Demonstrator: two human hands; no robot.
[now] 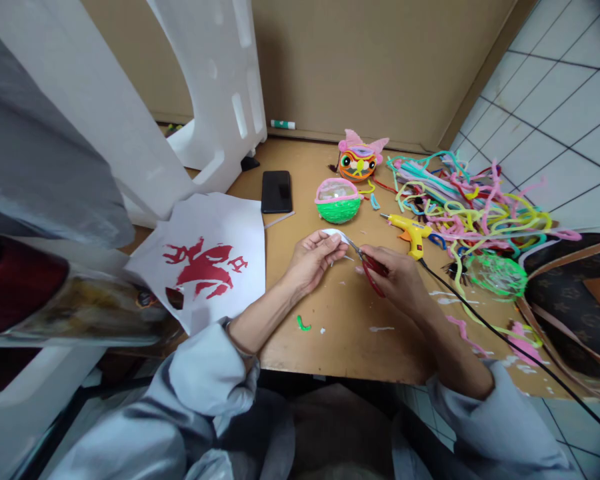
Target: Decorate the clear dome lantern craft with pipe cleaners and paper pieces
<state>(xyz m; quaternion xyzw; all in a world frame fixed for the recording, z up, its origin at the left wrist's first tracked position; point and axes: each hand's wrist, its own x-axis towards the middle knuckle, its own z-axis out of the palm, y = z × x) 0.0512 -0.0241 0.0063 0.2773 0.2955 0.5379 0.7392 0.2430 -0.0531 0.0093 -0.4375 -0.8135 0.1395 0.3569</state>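
Observation:
Between the thumb and fingers of my left hand is a small piece of white paper. My right hand grips red-handled scissors, their blades meeting the paper's edge. Just beyond my hands sits a round craft piece, green below with a pink rim and a clear top. Behind it stands an orange animal-head figure with pink ears. To the right of the scissors lies a yellow glue gun with a black cord.
A white sheet with a red print and a black phone lie on the left. Tangled pipe cleaners, a green netted ball and a brown bag fill the right. A green scrap lies near the front edge.

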